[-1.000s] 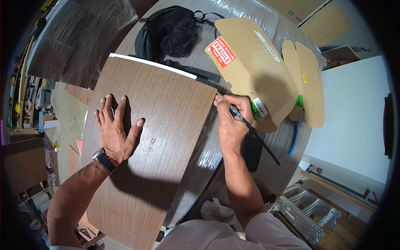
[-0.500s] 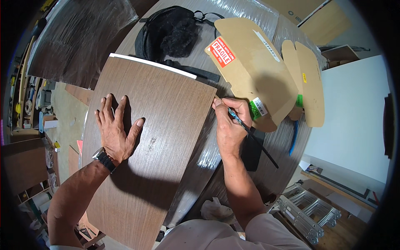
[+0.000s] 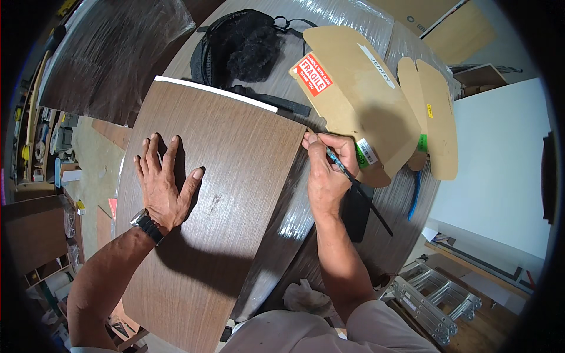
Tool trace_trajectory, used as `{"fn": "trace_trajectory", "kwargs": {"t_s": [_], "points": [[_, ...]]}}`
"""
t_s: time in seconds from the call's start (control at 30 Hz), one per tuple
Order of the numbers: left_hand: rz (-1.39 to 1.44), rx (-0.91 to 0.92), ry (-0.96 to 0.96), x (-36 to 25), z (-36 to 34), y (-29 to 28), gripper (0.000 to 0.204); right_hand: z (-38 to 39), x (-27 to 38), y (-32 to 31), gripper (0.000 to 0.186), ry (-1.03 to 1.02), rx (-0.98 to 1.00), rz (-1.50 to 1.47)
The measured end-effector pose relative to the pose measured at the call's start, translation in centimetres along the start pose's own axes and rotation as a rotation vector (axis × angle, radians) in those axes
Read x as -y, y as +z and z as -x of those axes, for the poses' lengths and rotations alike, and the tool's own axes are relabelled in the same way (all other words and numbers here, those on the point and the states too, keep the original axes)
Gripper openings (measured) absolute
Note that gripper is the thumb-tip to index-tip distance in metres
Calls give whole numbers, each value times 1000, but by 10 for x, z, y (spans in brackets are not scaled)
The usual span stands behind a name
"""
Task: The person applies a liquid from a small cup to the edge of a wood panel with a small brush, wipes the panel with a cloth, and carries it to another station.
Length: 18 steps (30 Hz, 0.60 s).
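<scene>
A brown wood-grain board [image 3: 235, 159] lies across the plastic-wrapped surface, with a white strip [image 3: 218, 94] along its far edge. My left hand [image 3: 162, 182] rests flat on the board's left part, fingers spread, a watch [image 3: 147, 226] on the wrist. At the board's far right corner, my right hand [image 3: 329, 170] grips a slim paintbrush [image 3: 368, 203] with a dark handle. The handle slants down to the right. The brush's tip is by the corner, partly covered by my fingers.
Flat cardboard pieces [image 3: 365, 106] with stickers lie right of the board, and a black mesh bag [image 3: 235, 47] sits beyond it. A blue strip [image 3: 415, 195] rests on the table's right side. A folded aluminium ladder [image 3: 432, 300] stands lower right, a large white panel [image 3: 500, 170] above it.
My right hand has shifted very slightly away from me and to the right, with the brush tip at the board's corner. My left hand stays in place.
</scene>
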State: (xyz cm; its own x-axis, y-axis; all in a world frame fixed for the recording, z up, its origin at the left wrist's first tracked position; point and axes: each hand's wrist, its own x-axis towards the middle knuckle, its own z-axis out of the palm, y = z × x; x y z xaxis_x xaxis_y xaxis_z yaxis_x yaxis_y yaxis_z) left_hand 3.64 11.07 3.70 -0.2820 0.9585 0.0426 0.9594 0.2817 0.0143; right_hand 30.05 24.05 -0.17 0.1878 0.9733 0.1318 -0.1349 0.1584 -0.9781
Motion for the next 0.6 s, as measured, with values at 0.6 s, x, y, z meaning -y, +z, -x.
{"fn": "trace_trajectory", "kwargs": {"t_s": [0.6], "points": [[4, -13, 2, 0, -1, 2, 85, -4, -1, -1, 11, 44, -2, 69]]}}
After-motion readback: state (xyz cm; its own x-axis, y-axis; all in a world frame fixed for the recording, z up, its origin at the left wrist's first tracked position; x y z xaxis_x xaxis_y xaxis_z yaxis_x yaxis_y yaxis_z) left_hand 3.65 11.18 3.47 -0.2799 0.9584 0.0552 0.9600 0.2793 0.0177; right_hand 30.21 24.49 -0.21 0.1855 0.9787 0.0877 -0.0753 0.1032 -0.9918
